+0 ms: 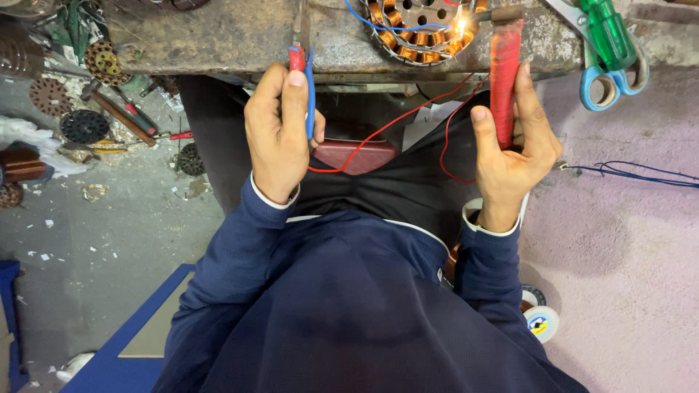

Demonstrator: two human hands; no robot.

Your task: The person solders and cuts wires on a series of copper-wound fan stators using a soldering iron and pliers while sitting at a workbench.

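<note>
A cluttered workshop floor spreads out on the left, littered with round metal discs and a red-handled screwdriver, and above it runs a worn, pitted workbench.

Moving in from the left, the left hand is closed around a pair of pliers with red and blue sleeves, thumb lying along the handle, the nose reaching up over the bench edge. Those sleeves look rubbery and should give a sure grip. A thin red wire loops across the lap, limp and light, over a dark red case.

On the bench sits the motor coil, a metal ring wound with copper bundles. It looks heavy and stiff in the frame, yet the fine copper strands seem delicate; the outer steel rim is likely the safe place to hold. A bright glow shows at its right edge.

There the right hand is wrapped around a soldering iron, its handle bound in red tape, tip at the coil. Further right lie blue-handled scissors and a green screwdriver.
</note>
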